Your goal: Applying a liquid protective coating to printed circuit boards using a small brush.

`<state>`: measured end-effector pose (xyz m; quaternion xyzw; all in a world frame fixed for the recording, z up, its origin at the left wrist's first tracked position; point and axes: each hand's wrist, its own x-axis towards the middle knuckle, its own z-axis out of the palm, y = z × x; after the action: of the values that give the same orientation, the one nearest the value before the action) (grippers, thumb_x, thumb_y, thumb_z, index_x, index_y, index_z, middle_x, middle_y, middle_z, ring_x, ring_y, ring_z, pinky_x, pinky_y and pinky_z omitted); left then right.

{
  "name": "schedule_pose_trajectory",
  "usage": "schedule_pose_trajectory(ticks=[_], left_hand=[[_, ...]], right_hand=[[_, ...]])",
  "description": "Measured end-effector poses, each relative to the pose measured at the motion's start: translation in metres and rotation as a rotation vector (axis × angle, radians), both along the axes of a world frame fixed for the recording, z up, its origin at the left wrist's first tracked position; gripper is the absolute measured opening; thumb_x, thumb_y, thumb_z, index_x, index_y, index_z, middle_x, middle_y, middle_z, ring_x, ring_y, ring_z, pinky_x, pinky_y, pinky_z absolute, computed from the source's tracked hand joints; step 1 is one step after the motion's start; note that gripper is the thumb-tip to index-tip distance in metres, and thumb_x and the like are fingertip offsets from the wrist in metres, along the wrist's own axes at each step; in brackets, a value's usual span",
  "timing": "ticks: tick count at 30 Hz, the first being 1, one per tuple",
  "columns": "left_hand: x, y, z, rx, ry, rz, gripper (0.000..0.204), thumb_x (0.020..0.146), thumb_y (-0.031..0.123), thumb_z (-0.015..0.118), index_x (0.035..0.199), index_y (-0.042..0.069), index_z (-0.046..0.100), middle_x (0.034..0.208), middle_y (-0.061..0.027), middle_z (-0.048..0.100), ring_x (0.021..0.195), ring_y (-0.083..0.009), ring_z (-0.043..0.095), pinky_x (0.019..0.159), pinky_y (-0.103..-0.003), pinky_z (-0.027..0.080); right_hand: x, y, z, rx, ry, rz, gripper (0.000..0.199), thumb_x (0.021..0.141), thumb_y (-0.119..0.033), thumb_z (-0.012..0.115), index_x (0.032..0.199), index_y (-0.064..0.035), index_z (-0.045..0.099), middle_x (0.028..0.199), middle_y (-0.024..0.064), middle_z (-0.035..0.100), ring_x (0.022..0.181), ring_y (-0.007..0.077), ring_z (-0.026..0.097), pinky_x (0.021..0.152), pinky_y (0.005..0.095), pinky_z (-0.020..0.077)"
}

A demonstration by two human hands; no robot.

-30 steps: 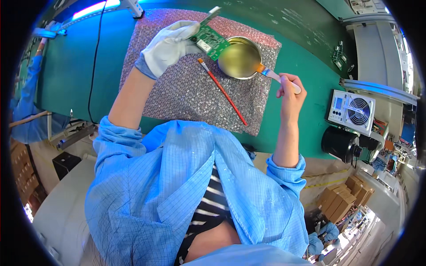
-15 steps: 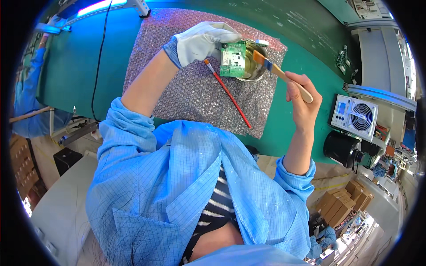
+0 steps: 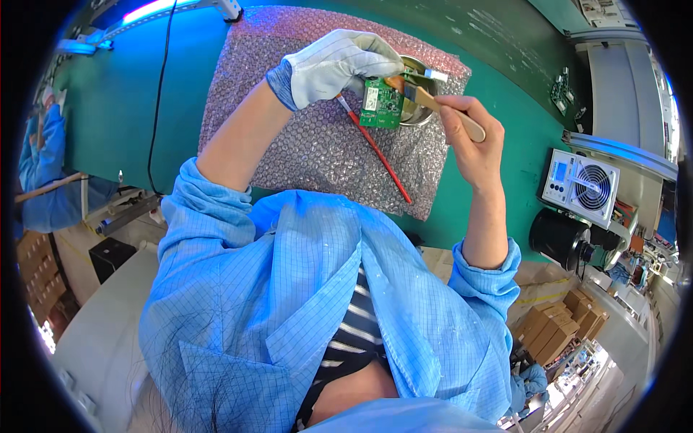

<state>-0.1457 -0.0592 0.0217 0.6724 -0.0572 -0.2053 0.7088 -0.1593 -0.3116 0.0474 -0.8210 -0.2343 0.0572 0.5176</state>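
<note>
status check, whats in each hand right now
Left hand, gloved, fingers shut on green circuit board. Right hand, bare, shut on wooden brush, bristles at board's top edge. Metal bowl close behind; red-handled brush lying on bubble wrap.

Quick count: one small green circuit board (image 3: 381, 105), one round metal tin (image 3: 417, 92), two brushes, a wooden-handled one (image 3: 442, 108) and a red-handled one (image 3: 375, 149) at 7 o'clock of the board, and one pink bubble-wrap sheet (image 3: 303, 144).

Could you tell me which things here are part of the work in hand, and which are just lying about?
In use:
- green circuit board, held by the gloved left hand
- wooden-handled brush, held by the bare right hand
- round metal tin behind the board

Lying about:
- red-handled brush on the bubble wrap
- fan unit
- cardboard boxes
</note>
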Motion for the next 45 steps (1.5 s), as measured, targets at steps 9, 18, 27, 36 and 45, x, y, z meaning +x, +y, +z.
schedule_pose_trajectory(ticks=[9,18,27,36,45], left_hand=[[0.001,0.003,-0.014,-0.095,-0.057,0.143,0.033,0.090,0.032,0.064,0.109,0.004,0.063,0.095,-0.0019,0.062,0.088,-0.0095,0.062,0.070,-0.024,0.054],[0.003,0.005,-0.015,-0.099,-0.117,0.200,0.035,0.090,0.032,0.065,0.110,0.004,0.063,0.099,-0.0024,0.063,0.092,-0.0109,0.062,0.076,-0.027,0.055],[0.001,-0.004,-0.001,0.022,-0.117,0.185,0.036,0.088,0.036,0.067,0.109,0.006,0.063,0.098,-0.0028,0.063,0.092,-0.0111,0.062,0.078,-0.028,0.054],[-0.002,0.000,-0.006,0.102,-0.176,0.208,0.039,0.088,0.040,0.065,0.107,0.006,0.063,0.099,-0.0024,0.063,0.089,-0.0097,0.060,0.074,-0.027,0.052],[-0.001,0.003,0.003,0.196,-0.229,0.181,0.040,0.088,0.041,0.065,0.107,0.006,0.062,0.099,-0.0027,0.062,0.091,-0.0109,0.060,0.079,-0.030,0.053]], right_hand=[[-0.025,-0.009,-0.004,0.044,0.133,-0.062,0.016,0.092,-0.013,0.061,0.099,0.0009,0.065,0.068,-0.0021,0.056,0.057,0.0034,0.049,0.050,0.0189,0.0372],[-0.025,-0.005,0.000,-0.040,-0.026,-0.064,0.015,0.091,-0.013,0.062,0.097,0.0004,0.066,0.069,-0.0012,0.057,0.060,0.0033,0.049,0.051,0.0191,0.0366],[-0.019,0.020,0.003,0.084,-0.176,-0.116,0.012,0.090,-0.007,0.062,0.100,-0.0014,0.067,0.073,-0.0001,0.061,0.064,0.0048,0.052,0.056,0.0203,0.0401],[-0.025,0.009,0.003,-0.092,-0.131,0.071,0.012,0.086,-0.002,0.061,0.097,0.0002,0.065,0.073,0.0048,0.063,0.066,0.0099,0.059,0.060,0.0252,0.0452],[-0.020,0.016,-0.007,-0.051,-0.279,0.043,0.011,0.087,-0.004,0.061,0.096,0.0017,0.065,0.070,0.0050,0.061,0.061,0.0092,0.056,0.056,0.0242,0.0436]])
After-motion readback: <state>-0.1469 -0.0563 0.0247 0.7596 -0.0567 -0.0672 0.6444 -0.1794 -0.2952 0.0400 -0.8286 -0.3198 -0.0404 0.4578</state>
